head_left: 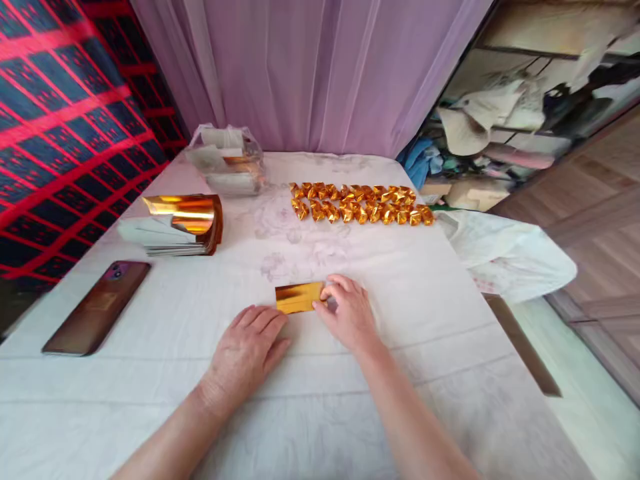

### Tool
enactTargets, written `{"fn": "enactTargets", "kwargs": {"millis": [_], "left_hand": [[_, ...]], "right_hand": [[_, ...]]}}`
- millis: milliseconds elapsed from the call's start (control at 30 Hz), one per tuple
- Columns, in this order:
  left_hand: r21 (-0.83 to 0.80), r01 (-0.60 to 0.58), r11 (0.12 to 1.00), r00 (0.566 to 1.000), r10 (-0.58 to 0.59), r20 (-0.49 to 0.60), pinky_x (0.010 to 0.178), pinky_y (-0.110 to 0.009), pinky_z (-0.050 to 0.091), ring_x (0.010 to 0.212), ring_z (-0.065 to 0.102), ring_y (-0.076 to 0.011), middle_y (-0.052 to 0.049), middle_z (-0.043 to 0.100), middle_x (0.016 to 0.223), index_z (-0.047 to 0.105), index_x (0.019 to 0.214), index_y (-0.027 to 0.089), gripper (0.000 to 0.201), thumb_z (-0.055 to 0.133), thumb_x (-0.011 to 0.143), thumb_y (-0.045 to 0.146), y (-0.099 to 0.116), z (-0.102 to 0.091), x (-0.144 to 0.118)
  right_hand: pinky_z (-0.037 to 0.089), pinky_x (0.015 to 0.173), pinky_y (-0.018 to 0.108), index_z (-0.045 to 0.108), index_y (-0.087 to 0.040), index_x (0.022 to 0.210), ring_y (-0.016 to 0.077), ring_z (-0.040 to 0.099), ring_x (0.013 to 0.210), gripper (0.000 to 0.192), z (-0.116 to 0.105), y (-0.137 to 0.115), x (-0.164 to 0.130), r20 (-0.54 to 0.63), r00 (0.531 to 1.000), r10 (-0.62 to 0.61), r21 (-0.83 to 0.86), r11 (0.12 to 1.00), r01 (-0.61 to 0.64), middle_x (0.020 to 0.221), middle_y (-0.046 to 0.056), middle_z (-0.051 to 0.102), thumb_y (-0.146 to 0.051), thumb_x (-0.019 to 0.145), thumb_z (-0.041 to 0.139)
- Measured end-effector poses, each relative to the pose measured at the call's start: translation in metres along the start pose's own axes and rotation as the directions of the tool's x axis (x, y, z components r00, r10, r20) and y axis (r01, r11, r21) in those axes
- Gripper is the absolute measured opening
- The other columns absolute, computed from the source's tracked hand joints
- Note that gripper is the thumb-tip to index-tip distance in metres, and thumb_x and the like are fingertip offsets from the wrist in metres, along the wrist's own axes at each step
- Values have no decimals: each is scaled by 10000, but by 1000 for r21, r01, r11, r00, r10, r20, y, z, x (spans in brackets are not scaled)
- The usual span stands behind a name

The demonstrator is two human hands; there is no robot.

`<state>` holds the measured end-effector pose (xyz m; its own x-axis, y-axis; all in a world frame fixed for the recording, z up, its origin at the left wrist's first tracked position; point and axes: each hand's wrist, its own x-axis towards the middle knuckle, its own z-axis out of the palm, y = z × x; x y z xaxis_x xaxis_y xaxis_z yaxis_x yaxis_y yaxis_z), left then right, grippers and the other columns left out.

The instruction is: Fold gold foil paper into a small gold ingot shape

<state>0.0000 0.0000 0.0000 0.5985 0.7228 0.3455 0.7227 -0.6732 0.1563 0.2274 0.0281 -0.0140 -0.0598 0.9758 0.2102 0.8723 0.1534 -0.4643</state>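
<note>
While the right hand (347, 312) pinches the right end of the gold paper (299, 298) between thumb and forefinger, the left hand (249, 343) lies palm down, fingers extended and released; whether its fingertips touch the paper cannot be determined. The paper, a shiny strip with a lengthwise crease, lies on the white tablecloth (320, 427) between the two hands.

A purple curtain (300, 73) hangs behind the cloth-covered table (425, 287).

White cloth (425, 300) bears gold strip (299, 297), phone (97, 310), gold pieces (361, 213).
</note>
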Motion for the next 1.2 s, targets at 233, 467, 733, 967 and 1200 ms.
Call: {"fn": "enactTargets", "kwargs": {"millis": [233,467,733,967,1200], "left_hand": [[38,44,998,997,-47,69,925,-460,509,1044,583,-280,-115,656,1134,603,1273,129,394,544,949,347,5,2,0],[63,54,997,994,-59,87,937,-461,492,1048,549,-289,-124,616,1123,609,1275,132,417,599,915,343,10,2,3],[45,84,995,992,-88,88,934,-442,486,1054,544,-280,-117,611,1122,612,1271,159,399,588,922,351,10,4,4],[42,73,996,993,-76,93,913,-447,498,1042,542,-285,-121,606,1122,606,1271,136,415,620,904,330,10,4,4],[33,90,995,991,-93,93,910,-457,503,1045,550,-286,-117,610,1118,609,1269,152,394,582,925,343,10,5,4]], "right_hand": [[407,921,421,634,-241,800,272,583,1123,104,0,-1,0,0,1000,-10,-5,1000,10,1218,65,649,-296,792,722],[403,929,448,613,-240,800,294,578,1131,194,1,-6,-1,-16,1000,10,-23,1000,-11,1229,79,639,-356,750,759],[394,936,462,601,-245,797,300,567,1135,192,2,-7,-2,-17,1000,20,-21,1000,-21,1240,77,626,-347,754,758],[399,943,452,629,-248,799,283,569,1153,144,1,-2,-1,11,1000,20,26,999,-20,1242,67,625,-297,751,755],[400,956,446,656,-256,781,266,567,1160,96,1,3,1,43,998,37,61,997,-39,1250,46,625,-248,746,746]]}}
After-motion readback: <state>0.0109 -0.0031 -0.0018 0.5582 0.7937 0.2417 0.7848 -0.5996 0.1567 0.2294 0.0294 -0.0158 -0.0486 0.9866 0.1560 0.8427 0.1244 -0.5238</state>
